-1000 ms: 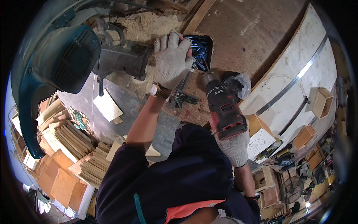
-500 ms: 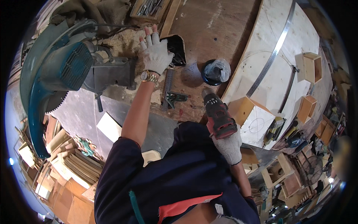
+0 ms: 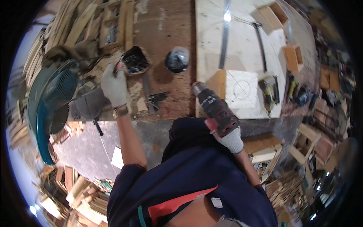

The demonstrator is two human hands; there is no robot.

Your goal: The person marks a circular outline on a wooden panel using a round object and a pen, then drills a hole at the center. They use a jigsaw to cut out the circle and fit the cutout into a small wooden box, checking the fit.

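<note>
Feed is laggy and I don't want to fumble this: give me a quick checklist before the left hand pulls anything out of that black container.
1. Left hand at the black container: ok, gloved fingers touch its rim.
2. Anything gripped in the left hand: cannot tell, fingertips are hidden.
3. Right hand holds the cordless drill: ok, clamped on the handle.
4. Drill nose clear of the wooden box: cannot tell, they overlap in this view.
5. Miter saw blade away from the left forearm: ok, it sits off to the left.
</note>
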